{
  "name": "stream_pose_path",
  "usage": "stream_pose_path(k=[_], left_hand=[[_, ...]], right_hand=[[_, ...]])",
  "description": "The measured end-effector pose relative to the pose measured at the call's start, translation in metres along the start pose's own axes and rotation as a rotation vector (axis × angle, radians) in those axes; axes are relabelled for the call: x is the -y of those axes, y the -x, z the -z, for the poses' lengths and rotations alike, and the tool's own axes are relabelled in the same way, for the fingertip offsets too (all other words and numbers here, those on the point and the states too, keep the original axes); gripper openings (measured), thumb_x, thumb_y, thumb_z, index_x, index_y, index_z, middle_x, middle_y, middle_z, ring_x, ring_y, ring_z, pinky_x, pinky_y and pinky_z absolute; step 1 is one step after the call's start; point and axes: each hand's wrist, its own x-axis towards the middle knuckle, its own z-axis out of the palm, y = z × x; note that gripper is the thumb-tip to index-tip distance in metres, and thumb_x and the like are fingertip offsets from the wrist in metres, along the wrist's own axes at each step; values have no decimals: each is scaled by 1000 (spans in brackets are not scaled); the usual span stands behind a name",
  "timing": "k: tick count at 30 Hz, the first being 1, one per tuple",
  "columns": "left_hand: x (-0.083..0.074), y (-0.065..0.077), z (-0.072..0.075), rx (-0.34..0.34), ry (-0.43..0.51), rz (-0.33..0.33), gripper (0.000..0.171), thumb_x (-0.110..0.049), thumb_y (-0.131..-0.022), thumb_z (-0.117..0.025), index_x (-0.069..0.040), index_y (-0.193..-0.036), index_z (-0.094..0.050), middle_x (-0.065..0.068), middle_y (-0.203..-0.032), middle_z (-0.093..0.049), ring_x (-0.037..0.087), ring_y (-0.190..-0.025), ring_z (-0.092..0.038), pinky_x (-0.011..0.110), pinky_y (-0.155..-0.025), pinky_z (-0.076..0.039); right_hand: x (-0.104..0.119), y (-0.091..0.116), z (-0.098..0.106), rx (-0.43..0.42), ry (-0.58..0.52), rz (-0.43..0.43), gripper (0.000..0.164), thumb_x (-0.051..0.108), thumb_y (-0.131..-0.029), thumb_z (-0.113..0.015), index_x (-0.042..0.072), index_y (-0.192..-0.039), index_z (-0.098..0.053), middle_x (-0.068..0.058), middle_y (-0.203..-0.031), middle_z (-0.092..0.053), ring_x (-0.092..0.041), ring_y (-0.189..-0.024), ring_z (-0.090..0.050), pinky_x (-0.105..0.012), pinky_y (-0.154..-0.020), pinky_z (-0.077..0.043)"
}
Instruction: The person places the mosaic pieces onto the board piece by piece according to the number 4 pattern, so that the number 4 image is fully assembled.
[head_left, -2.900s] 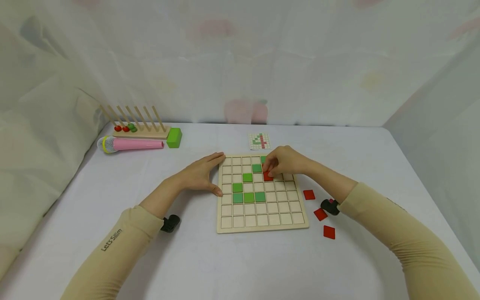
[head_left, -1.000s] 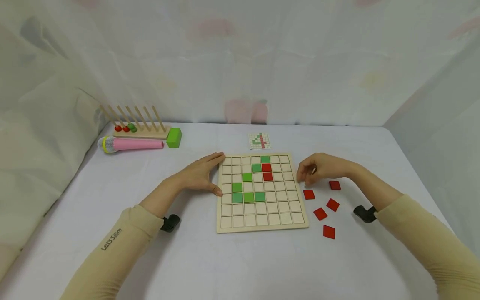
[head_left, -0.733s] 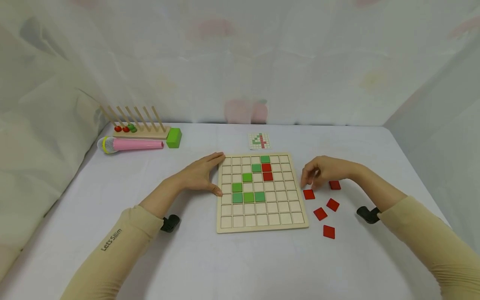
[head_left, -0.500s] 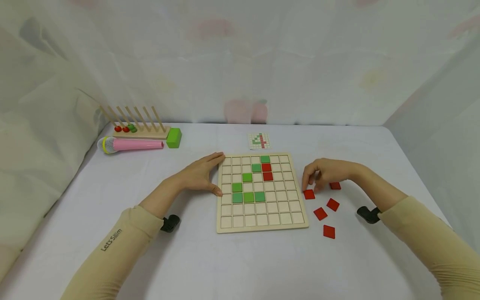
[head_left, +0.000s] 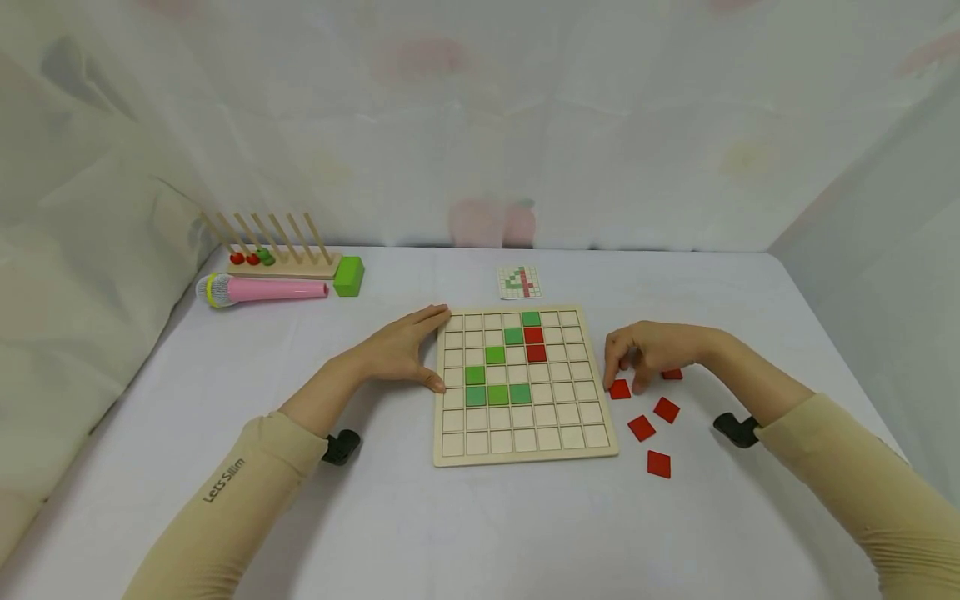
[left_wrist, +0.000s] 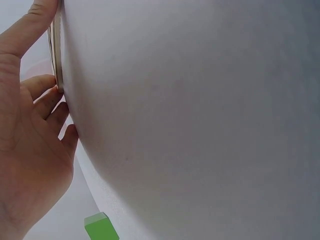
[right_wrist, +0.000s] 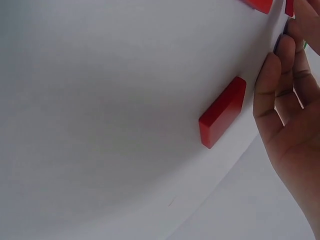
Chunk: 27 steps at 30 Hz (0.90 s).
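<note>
My left hand [head_left: 397, 348] rests at the left edge of a wooden grid board [head_left: 525, 446], thumb and fingers spread along its rim; the left wrist view shows the fingertips at the board's side. Several green tiles [head_left: 495, 355] form a stepped line on the board, and two red tiles [head_left: 536, 353] lie in one column. My right hand [head_left: 660, 346] is right of the board, index finger and thumb on either side of a loose red tile [head_left: 620, 389], with a small gap at the thumb. In the right wrist view, another red tile [right_wrist: 222, 114] lies beside the fingers.
Several more loose red tiles [head_left: 658, 464] lie right of the board. A small pattern card [head_left: 519, 282] is behind it. At the back left are a pegged bead rack [head_left: 285, 265], a pink toy microphone [head_left: 273, 288] and a green block [head_left: 348, 276].
My right hand has left the board, where a second red tile now shows in full, and has come down over a loose red tile at the right. My left hand has stayed put.
</note>
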Motion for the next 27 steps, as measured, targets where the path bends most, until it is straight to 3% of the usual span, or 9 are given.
stream_pose_path(k=[5,11,27], left_hand=[[-1,1,1,-2,5,-5,124,-54,-65,-87,-10,-159,-20,7,-168,-16,31,-156,-15,52,-126,-21],[0,0,1,-9,13,-15,125,-54,-64,-88,-8,-158,-20,8,-168,-17,30,-157,-14,50,-127,-20],[2,-1,-1,-13,3,-11,126,-56,-63,-87,-10,-159,-20,6,-168,-16,28,-157,-13,49,-127,-20]], right_hand=[[-2,1,-2,-21,38,36,34,-3,-72,-79,20,-96,-79,-2,-100,-66,-21,-93,-54,-23,-80,-49],[0,0,-3,-42,92,10,32,0,-74,-80,26,-93,-77,3,-99,-64,-19,-92,-54,-21,-78,-48],[6,-5,-3,-75,108,-70,22,1,-74,-79,14,-80,-62,0,-81,-62,-16,-78,-56,-24,-66,-50]])
